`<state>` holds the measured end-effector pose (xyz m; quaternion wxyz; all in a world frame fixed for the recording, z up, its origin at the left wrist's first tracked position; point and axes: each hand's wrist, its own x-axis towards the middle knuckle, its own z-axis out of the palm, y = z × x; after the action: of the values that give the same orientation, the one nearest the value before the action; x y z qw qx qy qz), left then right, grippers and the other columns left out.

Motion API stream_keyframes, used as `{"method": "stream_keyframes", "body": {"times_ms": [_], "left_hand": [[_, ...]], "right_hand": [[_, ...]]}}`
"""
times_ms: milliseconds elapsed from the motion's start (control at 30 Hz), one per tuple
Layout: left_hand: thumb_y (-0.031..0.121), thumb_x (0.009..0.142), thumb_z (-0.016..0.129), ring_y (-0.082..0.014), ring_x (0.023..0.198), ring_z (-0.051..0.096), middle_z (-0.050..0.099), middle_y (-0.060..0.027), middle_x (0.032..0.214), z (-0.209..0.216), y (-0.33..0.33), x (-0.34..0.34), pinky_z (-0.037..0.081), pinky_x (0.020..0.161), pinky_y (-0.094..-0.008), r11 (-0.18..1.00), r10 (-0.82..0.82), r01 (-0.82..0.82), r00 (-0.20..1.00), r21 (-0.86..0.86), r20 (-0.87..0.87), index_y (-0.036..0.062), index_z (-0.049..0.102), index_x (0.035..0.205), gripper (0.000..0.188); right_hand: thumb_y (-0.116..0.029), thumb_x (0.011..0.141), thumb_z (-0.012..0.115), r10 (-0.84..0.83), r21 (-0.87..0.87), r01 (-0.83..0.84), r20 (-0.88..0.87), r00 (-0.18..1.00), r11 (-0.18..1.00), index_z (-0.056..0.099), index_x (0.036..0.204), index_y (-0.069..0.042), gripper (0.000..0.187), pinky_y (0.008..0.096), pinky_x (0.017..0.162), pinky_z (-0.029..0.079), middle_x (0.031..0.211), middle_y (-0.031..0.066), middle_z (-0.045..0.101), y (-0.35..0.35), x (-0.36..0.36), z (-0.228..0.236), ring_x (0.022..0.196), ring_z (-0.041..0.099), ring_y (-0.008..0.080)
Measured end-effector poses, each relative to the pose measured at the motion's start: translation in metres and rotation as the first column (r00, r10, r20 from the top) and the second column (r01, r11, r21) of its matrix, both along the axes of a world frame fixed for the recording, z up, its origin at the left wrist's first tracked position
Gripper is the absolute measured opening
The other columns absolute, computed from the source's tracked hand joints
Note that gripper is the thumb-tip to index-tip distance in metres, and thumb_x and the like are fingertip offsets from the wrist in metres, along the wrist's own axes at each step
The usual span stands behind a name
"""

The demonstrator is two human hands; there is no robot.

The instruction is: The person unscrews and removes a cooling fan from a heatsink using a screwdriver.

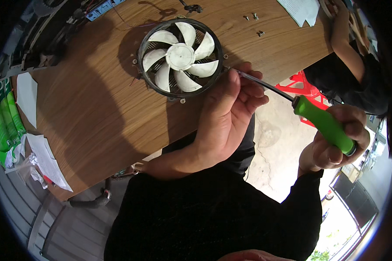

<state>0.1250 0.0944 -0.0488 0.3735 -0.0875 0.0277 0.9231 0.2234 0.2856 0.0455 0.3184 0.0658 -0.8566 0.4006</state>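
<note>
I am gripping the screwdriver (pixel 322 122) handle in my right hand (pixel 335 143); my left hand (pixel 231 113) is pinching its shaft, steadying the tip against the fan (pixel 180 56) rim just beyond my fingertips on the surface (pixel 96 108).

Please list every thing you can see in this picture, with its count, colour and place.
fan: 1, white blades, black ring, on the table
table: 1, brown wood
screwdriver: 1, green handle, tip at the fan's edge
screws: few, silver, far side of the table
papers: several, white, left table edge
stool: 1, red, on the floor
other person's arm: 1, upper right
left hand: steadies the screwdriver shaft
right hand: grips the handle
</note>
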Motion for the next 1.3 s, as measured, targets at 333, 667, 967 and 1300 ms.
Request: {"method": "stream_keyframes", "body": {"times_ms": [333,667,967,1300], "left_hand": [[0.028,0.111,0.050,-0.0160,0.100,0.069,0.070,-0.0078,0.108,0.000,-0.002,0.000,0.059,0.096,-0.0365,0.998,0.039,-0.039,0.999,0.056,0.000,0.0041,0.057,0.130,0.032],[0.027,0.111,0.050,-0.0181,0.100,0.070,0.071,-0.0104,0.107,-0.004,-0.001,-0.002,0.060,0.094,-0.0380,0.997,0.039,-0.037,0.999,0.073,-0.029,0.0033,0.058,0.126,0.029],[0.013,0.107,0.055,-0.0198,0.099,0.070,0.070,-0.0137,0.111,0.003,-0.016,0.007,0.058,0.093,-0.0354,0.968,-0.119,0.065,0.970,-0.243,-0.213,-0.0005,0.059,0.125,0.023],[-0.006,0.085,0.075,-0.0239,0.096,0.071,0.071,-0.0145,0.110,0.025,-0.100,-0.027,0.059,0.082,-0.0344,0.498,-0.455,-0.859,-0.142,-0.119,-0.879,-0.0017,0.069,0.110,0.026]], "right_hand": [[-0.045,0.083,0.087,0.206,0.033,-0.207,0.024,0.978,0.978,0.058,0.115,0.002,0.063,0.0271,0.071,0.056,0.107,0.0234,0.066,-0.001,-0.028,0.016,0.081,0.067,0.0185],[-0.053,0.084,0.083,0.004,0.079,-0.011,0.094,0.996,0.997,0.057,0.113,-0.001,0.065,0.0283,0.070,0.056,0.101,0.0213,0.068,-0.014,-0.022,0.020,0.081,0.069,0.0207],[-0.061,0.086,0.077,-0.243,0.042,0.245,-0.047,0.969,0.969,0.052,0.125,-0.007,0.071,0.0289,0.068,0.058,0.100,0.0194,0.068,-0.012,-0.010,0.015,0.085,0.069,0.0209],[-0.022,0.083,0.086,-0.102,0.345,0.210,-0.307,0.946,0.915,0.059,0.107,-0.002,0.041,0.0309,0.072,0.056,0.102,0.0175,0.068,0.013,-0.018,-0.013,0.088,0.069,0.0245]]}}
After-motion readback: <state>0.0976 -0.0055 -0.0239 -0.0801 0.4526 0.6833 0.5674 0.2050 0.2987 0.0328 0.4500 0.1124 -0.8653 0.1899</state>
